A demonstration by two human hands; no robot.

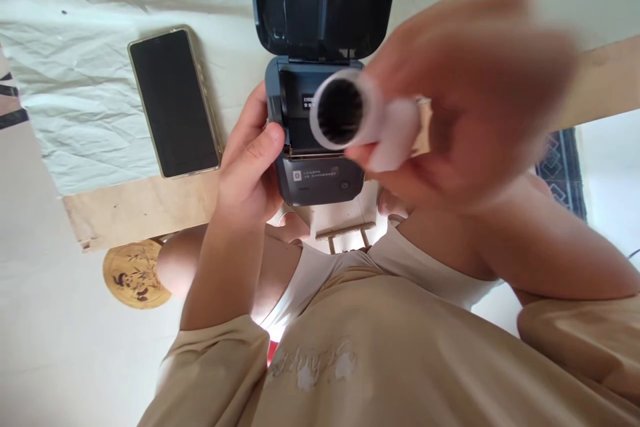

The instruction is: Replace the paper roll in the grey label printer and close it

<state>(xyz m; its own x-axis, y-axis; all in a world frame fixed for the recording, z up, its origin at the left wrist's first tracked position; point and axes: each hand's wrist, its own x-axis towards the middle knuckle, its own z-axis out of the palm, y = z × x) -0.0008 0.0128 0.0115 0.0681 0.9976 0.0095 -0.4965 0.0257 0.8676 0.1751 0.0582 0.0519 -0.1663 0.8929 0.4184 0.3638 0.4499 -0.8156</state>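
Note:
A small dark grey printer (320,180) lies on the table edge with its lid (325,0) swung open and back. My left hand (250,160) grips the printer's left side, thumb on its front corner. My right hand (465,93), blurred and close to the camera, holds a white paper roll (360,117) with a dark hollow core just above the open paper bay. A loose flap of paper hangs from the roll.
A smartphone (173,103) with a dark screen lies face up on the white cloth (75,80) to the left of the printer. The wooden table edge (135,207) runs below it. A round bamboo-patterned disc (134,275) lies on the floor.

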